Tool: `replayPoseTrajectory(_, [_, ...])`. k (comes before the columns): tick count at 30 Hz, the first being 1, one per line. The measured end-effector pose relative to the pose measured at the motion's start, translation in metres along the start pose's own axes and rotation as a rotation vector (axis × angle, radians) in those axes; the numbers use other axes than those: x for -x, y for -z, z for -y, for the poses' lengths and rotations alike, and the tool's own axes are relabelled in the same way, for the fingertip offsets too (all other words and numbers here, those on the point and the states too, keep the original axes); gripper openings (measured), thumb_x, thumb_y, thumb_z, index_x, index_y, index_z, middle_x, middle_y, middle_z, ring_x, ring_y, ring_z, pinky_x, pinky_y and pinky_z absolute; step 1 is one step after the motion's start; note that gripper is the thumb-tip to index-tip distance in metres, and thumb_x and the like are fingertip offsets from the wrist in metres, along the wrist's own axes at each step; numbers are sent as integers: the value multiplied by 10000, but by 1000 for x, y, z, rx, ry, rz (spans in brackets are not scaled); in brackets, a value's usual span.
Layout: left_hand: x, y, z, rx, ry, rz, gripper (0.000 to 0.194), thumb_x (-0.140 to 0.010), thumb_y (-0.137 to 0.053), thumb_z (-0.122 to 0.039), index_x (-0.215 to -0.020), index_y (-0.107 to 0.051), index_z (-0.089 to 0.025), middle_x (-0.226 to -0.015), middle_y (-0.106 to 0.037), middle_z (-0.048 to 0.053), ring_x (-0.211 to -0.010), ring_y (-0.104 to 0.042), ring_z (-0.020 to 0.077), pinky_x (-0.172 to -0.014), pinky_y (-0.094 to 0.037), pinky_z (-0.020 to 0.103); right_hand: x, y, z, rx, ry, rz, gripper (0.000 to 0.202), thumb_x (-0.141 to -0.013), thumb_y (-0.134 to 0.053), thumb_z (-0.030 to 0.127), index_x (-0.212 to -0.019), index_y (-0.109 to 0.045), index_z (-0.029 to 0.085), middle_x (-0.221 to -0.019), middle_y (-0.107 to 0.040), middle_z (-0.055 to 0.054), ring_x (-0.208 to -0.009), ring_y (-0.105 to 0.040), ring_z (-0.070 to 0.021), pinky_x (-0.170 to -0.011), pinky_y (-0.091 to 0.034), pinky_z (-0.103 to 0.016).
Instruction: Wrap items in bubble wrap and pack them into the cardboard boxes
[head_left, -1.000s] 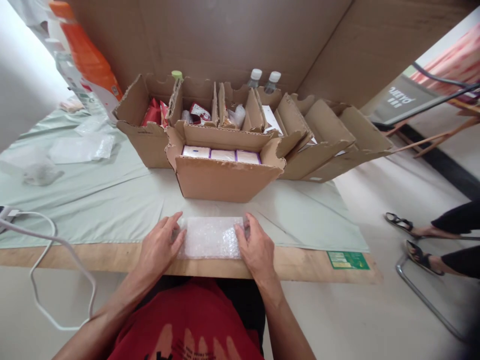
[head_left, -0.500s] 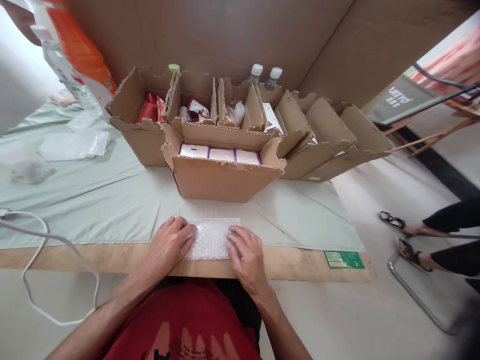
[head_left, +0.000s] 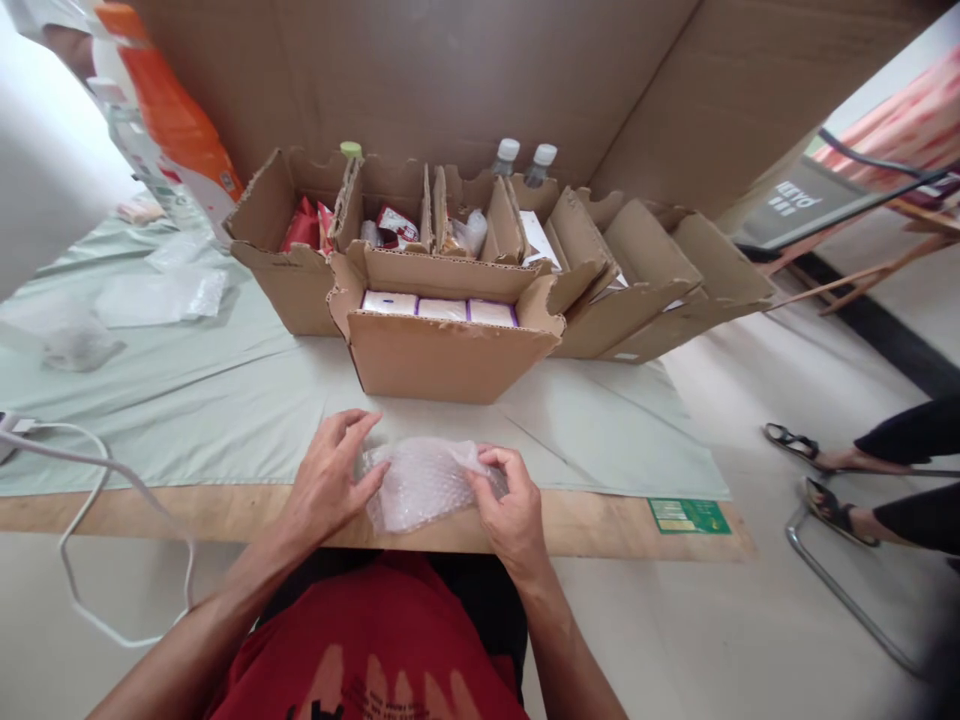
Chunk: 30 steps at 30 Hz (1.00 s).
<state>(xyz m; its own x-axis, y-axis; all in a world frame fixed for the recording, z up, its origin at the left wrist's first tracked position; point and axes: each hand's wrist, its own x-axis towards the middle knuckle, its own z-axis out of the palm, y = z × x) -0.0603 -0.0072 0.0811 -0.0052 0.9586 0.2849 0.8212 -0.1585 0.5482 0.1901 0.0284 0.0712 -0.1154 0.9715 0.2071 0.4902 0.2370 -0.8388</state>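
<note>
A clear bubble wrap bag (head_left: 424, 485) lies at the table's front edge, its right side lifted a little. My right hand (head_left: 512, 505) pinches its upper right corner between thumb and fingers. At the bag's left side is my left hand (head_left: 334, 475), fingers apart, the thumb close to or touching the plastic. Just beyond stands a cardboard box (head_left: 442, 360) holding a row of white packs with purple edges (head_left: 442, 311).
Behind stands a row of open cardboard bins (head_left: 292, 290) with small packets. An orange bottle (head_left: 176, 110) is at the back left, with more bubble wrap (head_left: 161, 295) before it. A white cable (head_left: 71, 540) hangs at left. A green card (head_left: 688, 516) lies right. Someone's sandalled feet (head_left: 817, 480) show at right.
My right hand has taken hold of the bag's corner and raised it, and the bag has turned slightly. My left hand has lifted and spread its fingers.
</note>
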Motion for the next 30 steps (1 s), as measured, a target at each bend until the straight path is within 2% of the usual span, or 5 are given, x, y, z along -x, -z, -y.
replayPoseTrajectory(4, [-15,7,-1,177,29,220,578,-831,-658,-352,-1379,-548,-206,-1308,-635,145,-1225,-572,323,-1038,-484,535,5,7,9,-173,-81,-34,144,-870,-665,305,-979,-603,234,-971,-744,-61,-907,-724,-205,-814,-579,-324])
replayPoseTrajectory(10, [-15,15,-5,375,154,396,203,-866,-585,-381,-804,-671,-208,-850,-704,43,-824,-636,214,-773,-515,351,8,15,7,-424,-211,-81,382,-842,-728,359,-1172,-605,211,-1012,-759,-89,-925,-746,-226,-815,-612,-358])
replayPoseTrajectory(18, [20,-20,-19,815,543,131,382,-847,-646,-403,-1151,-598,-177,-781,-604,-22,-679,-571,139,-627,-469,263,5,5,-9,-537,-342,-93,330,-833,-743,414,-1058,-629,201,-980,-780,-84,-894,-745,-226,-841,-607,-378])
replayPoseTrajectory(24, [26,-27,-19,786,524,-45,777,-909,-608,-410,-1578,-270,-203,-944,-647,26,-787,-635,145,-720,-521,283,10,12,-16,-481,-304,21,667,-845,-726,392,-1428,-449,228,-1077,-752,-93,-860,-736,-193,-815,-611,-371])
replayPoseTrajectory(30, [37,-14,-18,642,429,96,357,-896,-591,-375,-1205,-697,-233,-1179,-703,86,-1098,-663,232,-933,-546,393,11,27,-13,-249,-189,197,294,-849,-685,350,-1115,-708,229,-1079,-733,-72,-869,-697,-191,-824,-586,-347])
